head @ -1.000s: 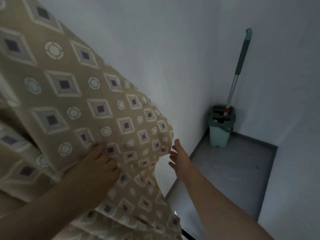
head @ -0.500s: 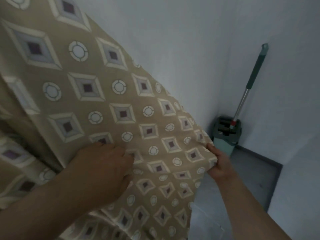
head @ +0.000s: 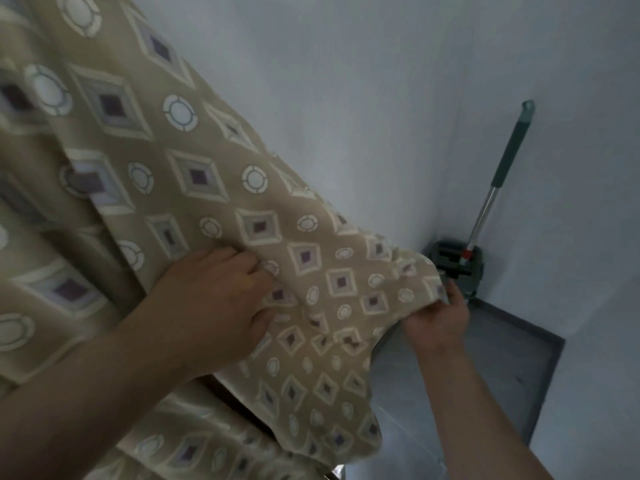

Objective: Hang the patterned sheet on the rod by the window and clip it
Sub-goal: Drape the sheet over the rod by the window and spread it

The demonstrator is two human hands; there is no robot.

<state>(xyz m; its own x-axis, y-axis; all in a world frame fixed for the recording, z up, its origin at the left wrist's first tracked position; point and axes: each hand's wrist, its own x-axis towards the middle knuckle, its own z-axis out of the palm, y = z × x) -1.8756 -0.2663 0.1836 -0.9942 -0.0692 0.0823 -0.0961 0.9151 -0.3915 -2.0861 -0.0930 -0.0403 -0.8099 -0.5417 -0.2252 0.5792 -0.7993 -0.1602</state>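
The patterned sheet [head: 194,188], tan with pale diamonds and circles, hangs in folds across the left and centre of the head view. My left hand [head: 214,299] grips a bunch of its cloth near the middle. My right hand [head: 440,317] pinches the sheet's right edge and holds it out toward the corner of the room. The rod, the window and any clip are out of view.
A green-handled mop [head: 495,181] stands in a green bucket [head: 460,268] in the far right corner. White walls [head: 381,98] close in behind the sheet and on the right. Grey floor [head: 485,368] lies below my right arm.
My right hand reached the sheet's right edge, took hold of it and pulled it out to the right. My left hand stays gripping the cloth. The view has tilted down slightly.
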